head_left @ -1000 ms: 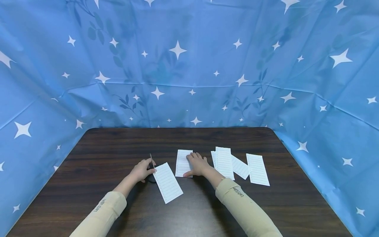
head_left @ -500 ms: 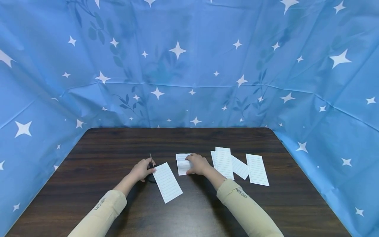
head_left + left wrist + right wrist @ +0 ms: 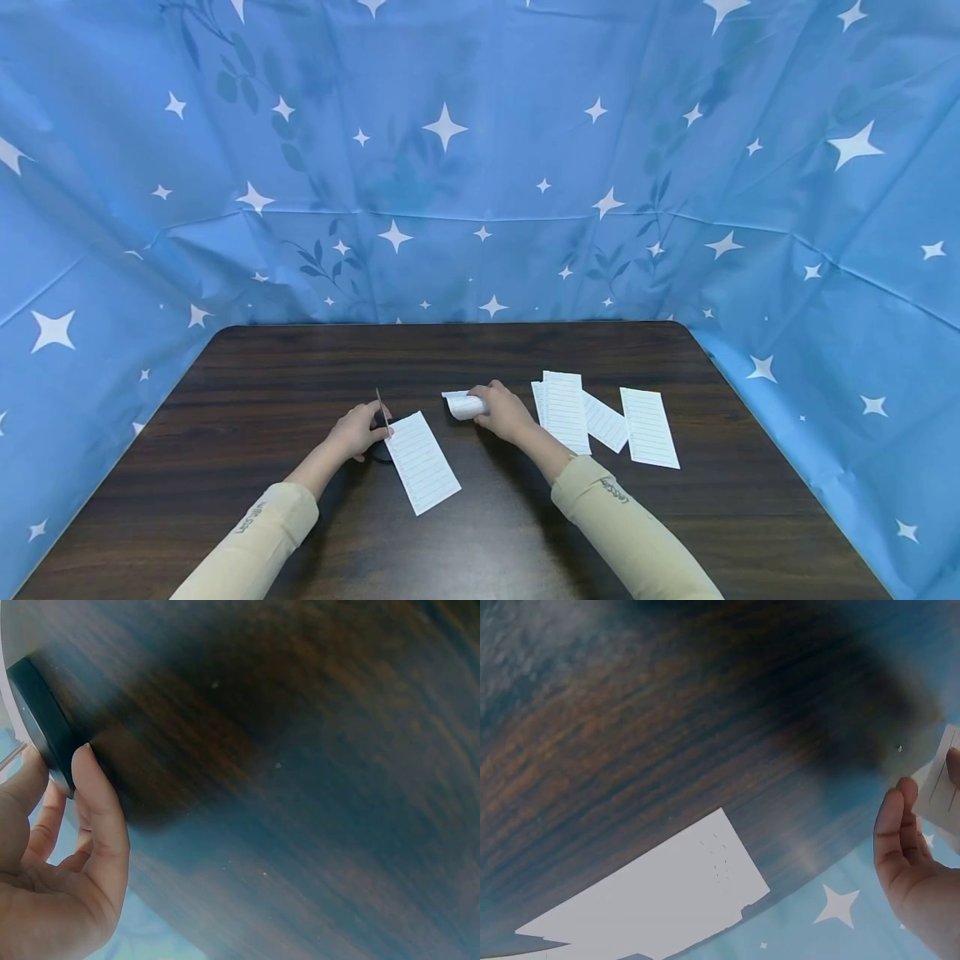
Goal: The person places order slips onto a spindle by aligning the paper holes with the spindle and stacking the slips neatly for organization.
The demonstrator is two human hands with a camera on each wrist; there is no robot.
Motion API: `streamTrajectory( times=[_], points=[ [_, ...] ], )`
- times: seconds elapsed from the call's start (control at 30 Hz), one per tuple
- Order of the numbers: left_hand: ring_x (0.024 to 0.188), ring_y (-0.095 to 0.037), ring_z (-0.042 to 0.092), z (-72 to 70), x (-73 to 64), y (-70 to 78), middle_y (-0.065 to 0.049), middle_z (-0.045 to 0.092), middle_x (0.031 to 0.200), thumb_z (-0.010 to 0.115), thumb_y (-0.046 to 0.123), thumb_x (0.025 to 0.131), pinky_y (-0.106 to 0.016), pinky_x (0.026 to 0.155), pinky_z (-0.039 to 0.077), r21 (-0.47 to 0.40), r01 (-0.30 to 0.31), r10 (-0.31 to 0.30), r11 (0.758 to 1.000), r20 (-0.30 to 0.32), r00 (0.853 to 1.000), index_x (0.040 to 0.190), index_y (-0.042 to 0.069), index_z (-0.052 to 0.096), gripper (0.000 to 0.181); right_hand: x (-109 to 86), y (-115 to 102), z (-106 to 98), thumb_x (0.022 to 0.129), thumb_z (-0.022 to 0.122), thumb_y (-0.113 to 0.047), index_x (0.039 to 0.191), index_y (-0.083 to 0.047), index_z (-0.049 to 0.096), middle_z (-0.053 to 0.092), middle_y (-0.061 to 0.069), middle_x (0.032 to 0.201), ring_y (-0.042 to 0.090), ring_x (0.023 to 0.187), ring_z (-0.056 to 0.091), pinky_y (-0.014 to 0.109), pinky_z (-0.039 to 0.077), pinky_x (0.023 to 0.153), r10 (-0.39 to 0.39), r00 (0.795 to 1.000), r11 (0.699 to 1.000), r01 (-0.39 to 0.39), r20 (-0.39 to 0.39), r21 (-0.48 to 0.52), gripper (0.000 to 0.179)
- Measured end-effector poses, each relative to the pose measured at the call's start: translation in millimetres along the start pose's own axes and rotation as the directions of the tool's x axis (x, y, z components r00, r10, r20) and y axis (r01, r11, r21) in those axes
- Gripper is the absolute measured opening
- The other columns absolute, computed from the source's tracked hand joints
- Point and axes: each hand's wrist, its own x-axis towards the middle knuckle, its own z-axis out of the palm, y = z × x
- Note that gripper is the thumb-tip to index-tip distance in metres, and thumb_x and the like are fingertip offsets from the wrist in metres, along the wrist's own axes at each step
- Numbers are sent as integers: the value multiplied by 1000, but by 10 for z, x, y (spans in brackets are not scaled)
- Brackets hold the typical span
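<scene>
Left hand (image 3: pixel 352 432): gripping black-handled scissors (image 3: pixel 46 724); one lined slip (image 3: pixel 422 464) at its four o'clock. Right hand (image 3: pixel 506 412): pinching a curled slip (image 3: pixel 464 407) at its nine o'clock. Further lined slips (image 3: pixel 566 412), some overlapping: on the tabletop (image 3: pixel 315 517), at the right hand's three o'clock.

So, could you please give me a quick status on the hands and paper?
Left hand: gripping black object, type unclear. Right hand: holding curled lined sheet. Possibly in the way: second lined sheet between them.
</scene>
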Motion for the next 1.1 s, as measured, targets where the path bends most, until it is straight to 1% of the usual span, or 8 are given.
streamTrajectory(
  times=[0.27,0.43,0.53,0.63,0.7,0.83,0.97,1.1],
  points=[
    [75,-26,58,23,17,-38,-18,52,94,62,10,90,-28,45,54,30,-14,14,999,-5,1000,113,3,56,25,-32,-11,-45,83,72,-14,130,-10,55,64,18,117,32,99,65,46,54,82,2,1000,1000,-3,-7,-15,51],
    [77,-27,58,20,7,-29,-20,53,97,61,9,90,-28,45,54,23,-11,11,1000,-2,1000,113,2,56,25,-20,19,-29,80,72,-5,134,-9,49,64,21,116,34,94,65,45,54,75,10,999,994,-6,-37,106,58],
    [76,-26,58,19,-1,-23,-20,53,98,61,10,90,-28,45,54,20,-5,5,1000,-1,1000,113,3,57,25,-15,24,-33,78,72,0,143,-5,34,60,26,117,33,88,63,41,53,70,39,999,976,-34,-18,217,75],
    [73,-25,58,18,3,-24,-19,54,96,62,10,90,-28,45,54,23,-5,5,1000,-4,1000,113,3,57,24,-4,24,-51,78,69,4,149,1,10,60,28,108,28,76,65,35,53,62,111,992,915,-124,56,384,92],
    [73,-25,58,15,4,-19,-18,54,95,62,10,90,-28,45,54,23,-6,6,1000,-6,1000,112,3,57,24,7,31,-63,79,66,7,148,4,1,62,26,98,23,67,65,30,53,55,176,978,840,-210,114,501,95],
    [72,-25,58,11,6,-17,-18,54,94,62,11,90,-28,44,53,21,-12,12,1000,-9,1000,112,3,57,24,23,51,-81,82,61,8,145,8,12,65,23,91,18,66,67,28,55,58,279,940,696,-340,198,633,80],
    [72,-25,57,11,7,-27,-18,53,94,63,10,90,-28,45,54,11,-8,8,1000,-7,1000,112,3,57,24,17,64,-79,84,55,7,128,12,42,66,19,85,14,61,65,26,54,57,323,921,644,-382,217,663,47],
    [74,-25,57,14,8,-35,-18,53,95,62,10,90,-28,45,54,7,-9,9,1000,-3,1000,113,3,57,24,1,60,-72,89,49,2,116,11,53,66,13,79,10,55,60,23,51,54,365,903,612,-416,226,672,29]
  ],
)
